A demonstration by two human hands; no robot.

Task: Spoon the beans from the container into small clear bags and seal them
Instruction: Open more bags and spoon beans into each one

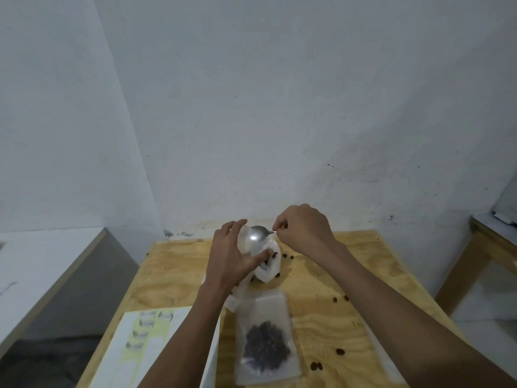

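Small clear plastic bag [265, 264], held open above the far middle of the pale plywood table [363, 275] by the curled left hand [232, 256], receives the steel spoon [258, 233] pinched by the right hand [305, 229]; tipping slowly inside the mouth should limit spilled dark beans [316, 366].

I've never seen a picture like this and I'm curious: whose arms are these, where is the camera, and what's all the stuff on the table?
The camera sits on a person's head, looking down, so you see their own two arms. There is only this one picture. The left hand holds a small clear bag open above the wooden table. The right hand pinches the handle of a metal spoon, whose bowl is at the bag's mouth. Nearer the person lies a filled bag with dark beans inside. A few loose beans are scattered on the wood. At the left lies a sheet of stickers.
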